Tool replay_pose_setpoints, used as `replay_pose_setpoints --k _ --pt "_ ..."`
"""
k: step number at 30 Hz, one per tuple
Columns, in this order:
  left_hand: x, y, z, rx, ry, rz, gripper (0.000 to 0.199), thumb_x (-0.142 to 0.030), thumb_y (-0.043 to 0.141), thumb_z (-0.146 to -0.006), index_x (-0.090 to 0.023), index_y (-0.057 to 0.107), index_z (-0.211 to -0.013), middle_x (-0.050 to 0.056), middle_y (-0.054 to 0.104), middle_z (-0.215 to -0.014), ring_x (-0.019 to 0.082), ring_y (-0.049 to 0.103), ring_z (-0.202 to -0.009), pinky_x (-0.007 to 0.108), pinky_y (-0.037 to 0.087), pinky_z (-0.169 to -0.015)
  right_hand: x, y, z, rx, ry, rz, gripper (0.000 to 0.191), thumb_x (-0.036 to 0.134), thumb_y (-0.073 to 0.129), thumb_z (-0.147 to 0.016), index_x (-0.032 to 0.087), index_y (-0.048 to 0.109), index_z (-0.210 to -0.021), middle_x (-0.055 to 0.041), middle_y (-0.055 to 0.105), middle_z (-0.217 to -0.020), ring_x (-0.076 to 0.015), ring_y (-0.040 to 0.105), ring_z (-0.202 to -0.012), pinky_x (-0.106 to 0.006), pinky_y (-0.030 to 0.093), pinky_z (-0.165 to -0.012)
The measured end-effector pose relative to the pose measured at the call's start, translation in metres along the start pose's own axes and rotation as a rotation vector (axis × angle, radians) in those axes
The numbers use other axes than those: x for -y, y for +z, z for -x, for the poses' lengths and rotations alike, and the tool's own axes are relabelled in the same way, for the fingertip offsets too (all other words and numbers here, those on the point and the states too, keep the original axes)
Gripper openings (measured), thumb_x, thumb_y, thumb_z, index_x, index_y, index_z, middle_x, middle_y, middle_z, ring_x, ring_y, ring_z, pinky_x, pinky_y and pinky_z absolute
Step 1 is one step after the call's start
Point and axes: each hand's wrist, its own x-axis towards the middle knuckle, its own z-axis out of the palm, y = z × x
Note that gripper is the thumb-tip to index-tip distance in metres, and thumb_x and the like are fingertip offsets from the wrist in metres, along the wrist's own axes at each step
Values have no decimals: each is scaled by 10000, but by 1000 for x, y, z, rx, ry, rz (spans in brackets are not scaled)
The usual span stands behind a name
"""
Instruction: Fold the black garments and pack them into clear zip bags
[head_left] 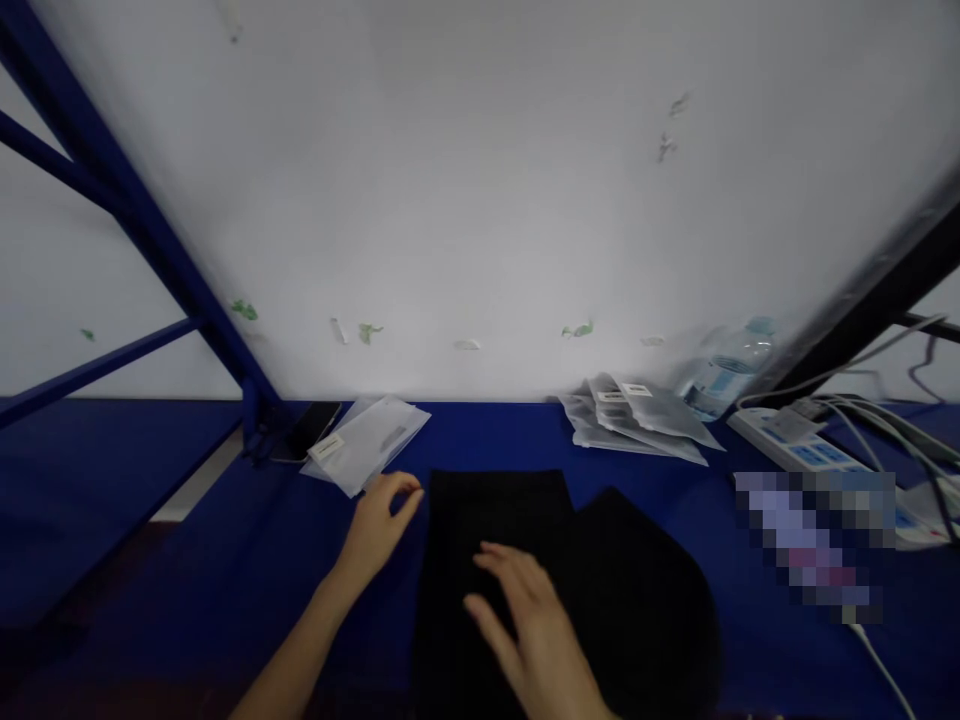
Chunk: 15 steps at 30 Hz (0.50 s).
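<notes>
While our right hand point(525, 620), thumb spread, is over the black cloth point(637, 600) by the table's point(495, 430) near edge, our left hand point(381, 520) curls beside it; whether its fingertips pinch anything, we cannot tell.

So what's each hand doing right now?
Left hand: half open, fingers curled, nothing visible in it.
Right hand: open over the flat black fabric; contact unclear.

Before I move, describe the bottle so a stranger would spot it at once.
Along the pale wall behind the blue table, look right of the black cloth. Between the frosted bags and the white power strip is a clear bottle with a bluish cap. Unlike the cloudy bags, it is rounded and see-through.
</notes>
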Motion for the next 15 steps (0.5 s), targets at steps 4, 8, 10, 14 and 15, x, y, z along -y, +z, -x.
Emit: replay_pose_setpoints --k 4,8,10,14,15 --pt "37 -31 -41 -84 -76 -72 233 -405 557 -804 -193 595 -893 38 628 -837 221 599 -807 352 467 -788 -20 -16 -13 -100 330 77 490 529 456 -912 129 583 -1164 -158 681 -1003 -304 660 -940 -459 537 -815" --pt "62 -30 -65 11 -84 -76 223 -413 634 -710 -201 594 -766 -13 602 -673 185 579 -648 283 454 -638 -30 -12 -23 73 456 108 640 606 534 -838 65 601 -1173 -183 693 -997 -336 659 -952 -443 524 -801" --pt "67 -24 -68 38 -83 -75 196 -392 588 -733 -205 571 -677 -31 566 -592 170 561 -598 262 424 -595 -30 -7 -26 118 465 118 638 569 596 -811 45 608 -1175 -202 687 -1033 -353 647 -984 -445 504 -835" --pt "62 -25 -64 -7 -102 -77 208 -363 507 -779 -203 540 -650 -39 532 -553 162 533 -570 258 387 -583 -31 3 -30 106 503 39 503 459 686 -760 89 646 -1098 -193 672 -1045 -371 615 -1035 -467 450 -913" --pt "57 -27 -61 -29 -103 -73 209 -365 498 -791 -201 542 -670 -36 537 -569 163 533 -581 261 386 -591 -31 4 -30 88 503 -32 449 436 688 -757 117 647 -1070 -175 666 -1044 -362 610 -1039 -460 448 -912"
